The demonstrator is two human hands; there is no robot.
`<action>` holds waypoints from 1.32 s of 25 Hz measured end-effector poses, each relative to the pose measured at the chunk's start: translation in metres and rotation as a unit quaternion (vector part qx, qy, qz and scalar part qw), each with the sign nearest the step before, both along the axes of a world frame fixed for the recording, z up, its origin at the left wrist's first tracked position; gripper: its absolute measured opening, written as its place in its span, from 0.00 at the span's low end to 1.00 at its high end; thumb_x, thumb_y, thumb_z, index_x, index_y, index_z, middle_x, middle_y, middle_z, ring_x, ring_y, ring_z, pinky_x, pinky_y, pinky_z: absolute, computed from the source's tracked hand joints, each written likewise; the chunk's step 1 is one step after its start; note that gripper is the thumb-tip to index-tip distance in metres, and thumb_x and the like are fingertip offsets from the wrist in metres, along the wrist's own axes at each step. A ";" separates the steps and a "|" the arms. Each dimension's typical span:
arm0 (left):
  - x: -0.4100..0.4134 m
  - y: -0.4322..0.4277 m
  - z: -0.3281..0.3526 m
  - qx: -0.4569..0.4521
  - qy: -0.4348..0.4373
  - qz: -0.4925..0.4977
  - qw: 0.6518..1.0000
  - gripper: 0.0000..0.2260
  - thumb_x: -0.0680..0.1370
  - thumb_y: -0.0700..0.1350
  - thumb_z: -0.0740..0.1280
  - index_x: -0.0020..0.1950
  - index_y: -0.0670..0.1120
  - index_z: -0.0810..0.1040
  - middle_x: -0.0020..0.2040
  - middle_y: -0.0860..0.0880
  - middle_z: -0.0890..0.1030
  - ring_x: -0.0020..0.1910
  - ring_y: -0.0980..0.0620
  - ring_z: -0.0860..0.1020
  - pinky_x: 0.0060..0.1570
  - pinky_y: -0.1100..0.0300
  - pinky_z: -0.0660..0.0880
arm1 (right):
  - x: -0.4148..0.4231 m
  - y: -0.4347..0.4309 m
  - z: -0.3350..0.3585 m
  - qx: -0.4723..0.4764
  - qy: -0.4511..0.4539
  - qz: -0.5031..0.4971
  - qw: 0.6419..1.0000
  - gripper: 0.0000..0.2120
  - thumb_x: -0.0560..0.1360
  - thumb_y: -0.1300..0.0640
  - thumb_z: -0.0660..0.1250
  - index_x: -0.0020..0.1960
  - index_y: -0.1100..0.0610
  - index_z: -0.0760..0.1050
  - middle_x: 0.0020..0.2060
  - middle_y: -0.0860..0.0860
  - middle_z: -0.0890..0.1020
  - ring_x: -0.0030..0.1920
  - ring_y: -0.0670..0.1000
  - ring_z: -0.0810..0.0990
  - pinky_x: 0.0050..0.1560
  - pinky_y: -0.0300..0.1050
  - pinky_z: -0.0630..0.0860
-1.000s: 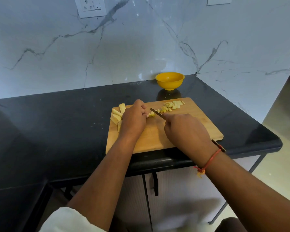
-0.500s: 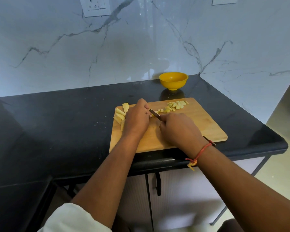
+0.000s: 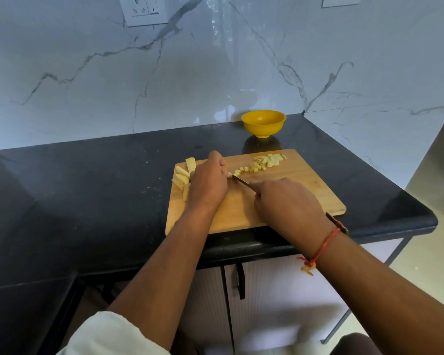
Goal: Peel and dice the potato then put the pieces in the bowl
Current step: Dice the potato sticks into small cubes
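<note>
Since the half-second before, our right hand (image 3: 287, 203) had drawn back slightly toward the near edge of the cutting board (image 3: 305, 196), taking the knife (image 3: 241, 181) with it. Our left hand (image 3: 208, 183) had hardly shifted.

We gripped the knife handle in the right hand, forefinger along the spine. The left hand's fingers were curled down over a potato strip (image 3: 230, 174), of which only the cut end showed. More uncut strips (image 3: 181, 175) lay behind that hand. The diced pieces (image 3: 267, 161) sat by the board's far edge, and none could be seen in the yellow bowl (image 3: 263, 123) beyond it on the black counter (image 3: 87, 188).

We judged the chief risk to be the blade, which stood just beside our left fingertips. A slip on the wet strip could nick them. The board lay near the counter's front edge, so hard pressure might shift it. Loose cubes could roll off the far edge.

We could read no brand or writing. The wall socket (image 3: 145, 8) showed none.
</note>
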State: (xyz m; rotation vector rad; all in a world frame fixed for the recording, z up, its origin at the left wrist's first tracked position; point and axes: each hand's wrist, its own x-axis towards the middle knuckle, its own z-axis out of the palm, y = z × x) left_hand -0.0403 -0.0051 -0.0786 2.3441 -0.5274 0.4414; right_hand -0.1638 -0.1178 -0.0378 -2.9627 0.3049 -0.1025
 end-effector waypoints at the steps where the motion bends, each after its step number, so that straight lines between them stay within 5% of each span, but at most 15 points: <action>1: 0.000 0.000 0.000 -0.002 -0.003 0.002 1.000 0.05 0.80 0.43 0.67 0.51 0.49 0.71 0.42 0.51 0.80 0.42 0.51 0.79 0.49 0.47 0.79 | -0.006 -0.003 0.000 -0.006 -0.015 0.002 1.000 0.23 0.83 0.56 0.58 0.75 0.40 0.66 0.55 0.52 0.80 0.51 0.54 0.79 0.49 0.49 0.78; 6: 0.000 0.001 0.001 0.009 -0.014 -0.001 1.000 0.04 0.81 0.43 0.65 0.50 0.50 0.70 0.41 0.52 0.78 0.41 0.50 0.77 0.49 0.44 0.77 | -0.012 -0.013 -0.003 0.004 -0.114 -0.018 0.993 0.21 0.83 0.51 0.54 0.74 0.37 0.68 0.37 0.47 0.73 0.38 0.49 0.73 0.33 0.44 0.70; 9: 0.000 0.001 -0.001 0.006 -0.001 -0.015 1.000 0.05 0.80 0.44 0.68 0.52 0.51 0.72 0.42 0.53 0.80 0.44 0.51 0.79 0.53 0.45 0.77 | 0.004 -0.017 -0.008 0.034 -0.138 -0.032 0.989 0.20 0.83 0.49 0.55 0.73 0.39 0.70 0.43 0.50 0.81 0.39 0.50 0.76 0.33 0.44 0.73; 14: -0.001 0.003 0.000 -0.001 0.016 -0.041 0.999 0.13 0.75 0.48 0.74 0.51 0.56 0.71 0.44 0.58 0.81 0.46 0.56 0.80 0.55 0.47 0.78 | 0.015 -0.022 -0.004 0.129 -0.099 -0.030 0.986 0.16 0.82 0.48 0.60 0.68 0.45 0.77 0.36 0.45 0.77 0.38 0.46 0.77 0.41 0.43 0.77; 18: -0.001 0.001 0.000 0.008 0.002 -0.040 0.999 0.12 0.75 0.48 0.74 0.50 0.55 0.72 0.42 0.57 0.81 0.45 0.55 0.80 0.55 0.46 0.78 | 0.025 -0.044 0.004 0.254 -0.014 -0.048 0.966 0.14 0.81 0.50 0.61 0.58 0.53 0.83 0.41 0.51 0.82 0.44 0.52 0.80 0.47 0.48 0.76; 22: -0.001 0.000 0.000 0.019 -0.009 -0.038 0.999 0.11 0.75 0.47 0.74 0.48 0.55 0.72 0.38 0.57 0.79 0.42 0.56 0.79 0.54 0.45 0.78 | 0.020 -0.056 0.006 0.376 -0.011 -0.046 0.925 0.11 0.77 0.53 0.64 0.42 0.58 0.80 0.32 0.51 0.79 0.33 0.51 0.75 0.36 0.49 0.76; 25: -0.004 0.000 0.002 0.022 -0.018 -0.038 0.999 0.11 0.76 0.47 0.73 0.47 0.56 0.72 0.37 0.57 0.79 0.41 0.57 0.78 0.54 0.45 0.78 | 0.010 -0.058 0.016 0.355 -0.011 -0.065 0.932 0.11 0.81 0.53 0.61 0.50 0.54 0.82 0.32 0.49 0.80 0.29 0.47 0.71 0.32 0.41 0.68; 29: -0.011 -0.003 0.006 0.053 -0.061 -0.047 0.996 0.04 0.78 0.44 0.70 0.49 0.52 0.77 0.41 0.56 0.80 0.42 0.56 0.78 0.50 0.49 0.79 | 0.013 -0.049 0.006 0.248 -0.131 -0.056 0.958 0.14 0.80 0.48 0.61 0.55 0.52 0.84 0.37 0.50 0.84 0.39 0.50 0.81 0.45 0.48 0.80; 33: -0.011 -0.004 0.011 0.089 -0.067 -0.061 0.992 0.04 0.78 0.45 0.70 0.52 0.50 0.78 0.45 0.54 0.81 0.46 0.55 0.78 0.50 0.51 0.79 | 0.017 -0.040 -0.010 0.197 -0.174 -0.061 0.963 0.16 0.81 0.49 0.62 0.64 0.51 0.80 0.45 0.52 0.85 0.44 0.51 0.81 0.45 0.47 0.79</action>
